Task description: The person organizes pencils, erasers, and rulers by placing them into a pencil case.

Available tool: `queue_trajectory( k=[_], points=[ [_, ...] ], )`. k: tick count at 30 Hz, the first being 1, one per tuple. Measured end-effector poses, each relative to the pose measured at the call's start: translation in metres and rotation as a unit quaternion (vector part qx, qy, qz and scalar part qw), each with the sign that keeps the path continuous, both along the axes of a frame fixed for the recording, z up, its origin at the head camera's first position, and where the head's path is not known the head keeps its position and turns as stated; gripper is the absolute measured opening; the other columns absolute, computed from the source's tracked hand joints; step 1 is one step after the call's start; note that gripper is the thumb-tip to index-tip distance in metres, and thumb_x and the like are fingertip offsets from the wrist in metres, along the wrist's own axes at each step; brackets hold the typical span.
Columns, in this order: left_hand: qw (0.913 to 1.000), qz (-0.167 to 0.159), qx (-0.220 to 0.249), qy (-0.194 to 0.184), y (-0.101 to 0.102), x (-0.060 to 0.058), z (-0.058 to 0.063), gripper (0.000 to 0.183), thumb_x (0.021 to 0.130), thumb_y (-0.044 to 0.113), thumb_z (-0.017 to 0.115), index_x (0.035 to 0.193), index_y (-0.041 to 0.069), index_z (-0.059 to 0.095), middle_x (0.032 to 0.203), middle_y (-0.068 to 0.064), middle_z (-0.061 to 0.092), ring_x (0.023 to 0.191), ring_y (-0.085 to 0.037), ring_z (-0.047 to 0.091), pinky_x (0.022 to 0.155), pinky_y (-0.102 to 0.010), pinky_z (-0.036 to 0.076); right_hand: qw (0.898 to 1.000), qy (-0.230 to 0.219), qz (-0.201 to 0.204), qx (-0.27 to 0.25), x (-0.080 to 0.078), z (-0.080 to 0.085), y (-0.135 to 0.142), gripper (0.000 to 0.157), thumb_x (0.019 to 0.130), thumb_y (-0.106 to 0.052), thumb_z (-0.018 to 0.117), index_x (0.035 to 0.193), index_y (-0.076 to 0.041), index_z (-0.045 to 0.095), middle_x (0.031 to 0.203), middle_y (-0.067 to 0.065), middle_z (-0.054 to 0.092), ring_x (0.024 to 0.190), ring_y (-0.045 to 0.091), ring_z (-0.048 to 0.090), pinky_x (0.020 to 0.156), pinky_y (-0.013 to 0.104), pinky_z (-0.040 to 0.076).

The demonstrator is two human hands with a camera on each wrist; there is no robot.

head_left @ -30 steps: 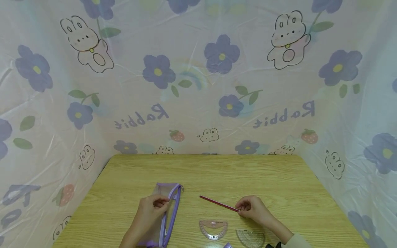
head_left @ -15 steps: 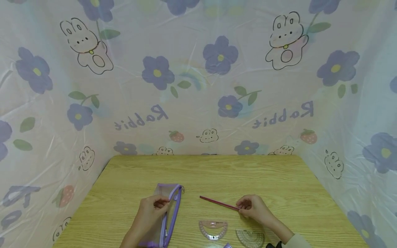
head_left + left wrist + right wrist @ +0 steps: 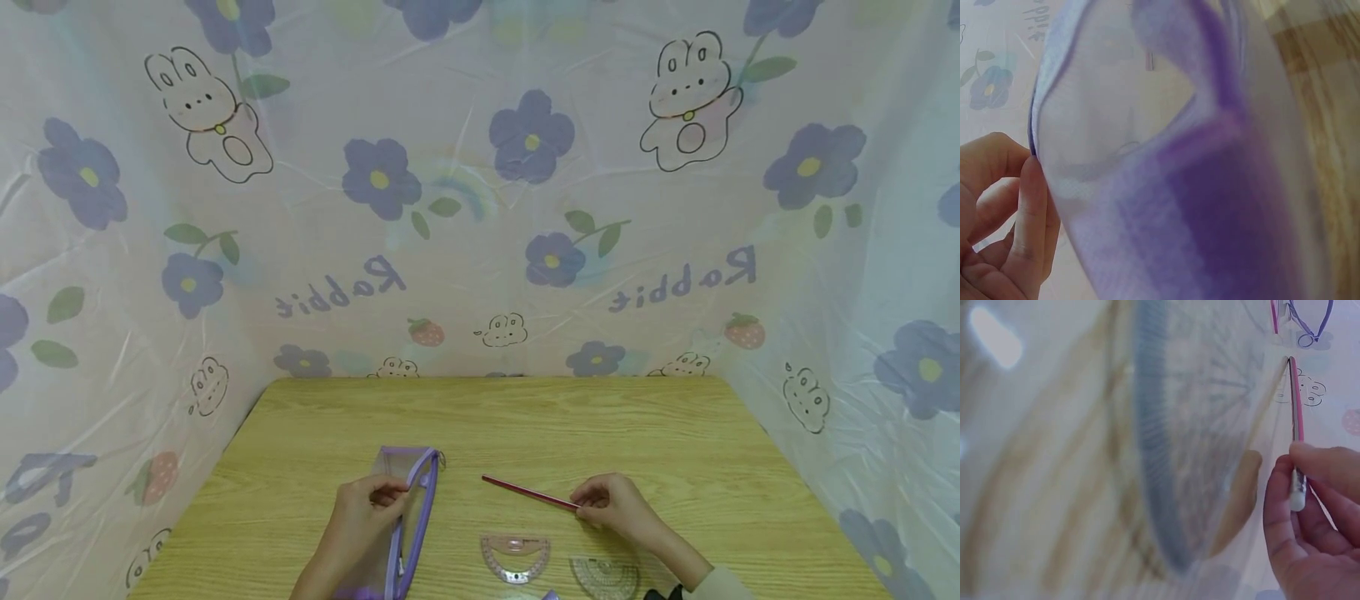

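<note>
A see-through pencil case (image 3: 428, 508) with purple edging lies on the left of the table, its zipped mouth spread apart. My left hand (image 3: 366, 508) pinches one edge of that mouth between thumb and finger, which the left wrist view shows from close up. To the right, my right hand (image 3: 618, 507) pinches a red-pink pencil (image 3: 528, 492) near one end, and the pencil's other end points toward the case. In the right wrist view a white eraser (image 3: 1297, 500) tips the held end of the pencil.
A pinkish protractor (image 3: 516, 545) lies on the wooden table (image 3: 510, 417) between the hands. Beside it, a clear protractor (image 3: 606, 575) sits below my right hand. A black object (image 3: 663, 593) and a small purple object (image 3: 551, 596) are cut off at the bottom edge.
</note>
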State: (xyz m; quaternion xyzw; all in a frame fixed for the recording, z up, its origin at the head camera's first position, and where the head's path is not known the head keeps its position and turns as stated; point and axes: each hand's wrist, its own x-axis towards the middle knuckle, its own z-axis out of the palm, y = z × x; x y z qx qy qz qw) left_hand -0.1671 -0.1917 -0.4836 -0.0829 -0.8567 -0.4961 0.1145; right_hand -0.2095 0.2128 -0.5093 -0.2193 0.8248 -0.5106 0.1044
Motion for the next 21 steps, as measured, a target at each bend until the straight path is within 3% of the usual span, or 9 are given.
queue_trajectory(
  k=[11, 21],
  points=[
    [1.0000, 0.001, -0.003, -0.001, -0.0003, 0.0020, 0.0004, 0.011, 0.081, -0.006, 0.077, 0.088, 0.002, 0.074, 0.077, 0.004, 0.069, 0.068, -0.008, 0.064, 0.062, -0.021, 0.057, 1.000, -0.005, 0.000, -0.005, -0.0010, -0.0022, 0.0008, 0.011, 0.088, 0.002, 0.072, 0.098, 0.006, 0.072, 0.090, 0.013, 0.070, 0.071, 0.012, 0.063, 0.052, 0.022, 0.052],
    [1.0000, 0.002, 0.000, -0.003, -0.0004, 0.0002, -0.0011, 0.011, 0.082, -0.007, 0.076, 0.087, 0.002, 0.074, 0.077, 0.000, 0.070, 0.068, -0.009, 0.064, 0.061, -0.021, 0.057, 1.000, 0.000, 0.011, -0.023, -0.0042, -0.0033, 0.0051, 0.012, 0.090, 0.003, 0.069, 0.100, 0.009, 0.072, 0.094, 0.019, 0.070, 0.077, 0.015, 0.067, 0.061, 0.024, 0.056]
  ],
)
